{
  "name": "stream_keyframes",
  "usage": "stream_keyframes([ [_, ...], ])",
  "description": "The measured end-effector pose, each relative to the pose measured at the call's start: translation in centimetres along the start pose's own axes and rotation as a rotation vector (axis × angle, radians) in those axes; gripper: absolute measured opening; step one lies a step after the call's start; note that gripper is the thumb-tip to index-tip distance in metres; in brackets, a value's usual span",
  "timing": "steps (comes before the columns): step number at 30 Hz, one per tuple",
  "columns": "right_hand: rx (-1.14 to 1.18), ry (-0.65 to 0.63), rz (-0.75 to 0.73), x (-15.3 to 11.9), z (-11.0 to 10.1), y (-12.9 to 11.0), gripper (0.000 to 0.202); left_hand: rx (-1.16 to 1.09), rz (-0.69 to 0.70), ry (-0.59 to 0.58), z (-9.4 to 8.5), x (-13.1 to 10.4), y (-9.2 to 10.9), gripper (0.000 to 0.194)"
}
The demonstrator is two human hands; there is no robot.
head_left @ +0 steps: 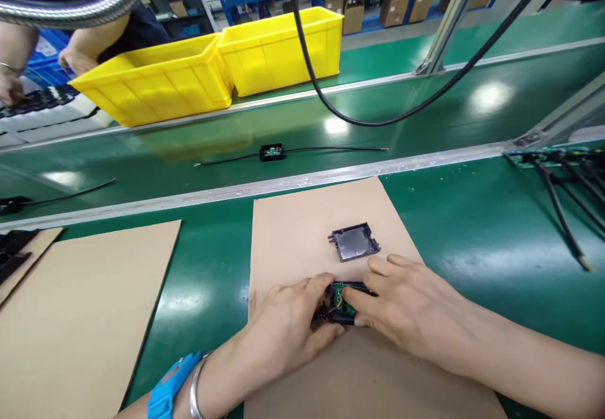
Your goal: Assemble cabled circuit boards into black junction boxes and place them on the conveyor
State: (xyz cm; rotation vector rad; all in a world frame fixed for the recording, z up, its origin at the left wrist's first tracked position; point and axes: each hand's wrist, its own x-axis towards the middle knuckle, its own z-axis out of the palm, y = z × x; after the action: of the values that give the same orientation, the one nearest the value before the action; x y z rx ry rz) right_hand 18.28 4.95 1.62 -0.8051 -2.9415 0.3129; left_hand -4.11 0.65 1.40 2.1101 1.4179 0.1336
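Note:
A small black plastic case with a green circuit board [348, 309] in it lies on the cardboard sheet [312, 223] before me. My left hand [295, 315] grips the left end of the case between thumb and fingers, beside a black cable. From the right, my right hand [401, 299] closes around the case, its index finger pressing on the board. Thin yellow wires show on the board; the right part of the case is hidden under my fingers. Just beyond my hands lies a separate black case half [355, 242], its flat grey inside facing up.
Beyond a metal rail, a cabled black case [272, 152] lies on the green belt. Boards with black cables [562, 160] are at right; another cardboard sheet [94, 305] at left. Two yellow bins [283, 50] stand behind. A black cable [368, 123] hangs down. Another person's hands [78, 60] show upper left.

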Motion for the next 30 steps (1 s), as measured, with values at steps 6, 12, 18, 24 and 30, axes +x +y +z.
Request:
stream_keyframes([
  [6,0.115,0.005,0.008,0.5,-0.1,0.7,0.008,0.034,0.02,-0.009,0.3,0.1,0.2,0.048],
  [12,0.277,-0.01,0.068,0.8,-0.1,1.9,0.011,0.085,0.103,0.06,0.4,0.4,0.0,0.045],
  [18,0.259,-0.037,0.07,1.1,0.2,1.5,0.014,0.162,0.078,0.048,0.6,0.5,0.1,0.045],
  [24,0.072,-0.007,0.205,1.7,-0.1,-0.4,0.01,0.142,0.082,0.045,0.8,0.5,0.5,0.039],
  [30,0.136,0.084,0.206,1.2,1.1,-0.5,0.008,0.029,0.05,0.006,0.1,0.5,0.7,0.04],
])
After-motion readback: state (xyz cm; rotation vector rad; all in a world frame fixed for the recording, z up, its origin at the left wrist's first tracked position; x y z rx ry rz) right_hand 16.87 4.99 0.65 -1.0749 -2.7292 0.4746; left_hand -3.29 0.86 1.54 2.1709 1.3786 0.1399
